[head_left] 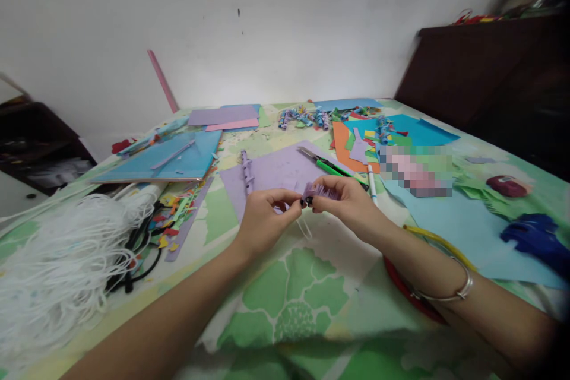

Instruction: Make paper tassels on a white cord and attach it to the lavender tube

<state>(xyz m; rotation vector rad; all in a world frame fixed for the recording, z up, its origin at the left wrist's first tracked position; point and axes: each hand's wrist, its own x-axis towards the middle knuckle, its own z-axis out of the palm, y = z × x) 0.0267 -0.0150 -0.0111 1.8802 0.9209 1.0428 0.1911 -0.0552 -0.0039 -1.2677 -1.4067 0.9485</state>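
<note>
Both hands meet above the middle of the table at a small roll of fringed purple paper [323,191]. My right hand [345,202] is closed around the roll. At its left end my left hand [271,219] pinches with thumb and fingertips; what exactly lies between them is too small to make out. A thin white string [305,228] hangs below the fingers. Behind the hands lies a purple paper sheet [276,166], with a green utility knife [332,167] across its right side and a rolled purple paper tube [246,172] on its left.
A heap of white string [66,267] covers the left front, near a blue board [164,157]. Finished-looking paper rolls [323,119] sit at the back. To the right are a white marker [372,184], light blue paper [454,231] and a dark blue object [534,240].
</note>
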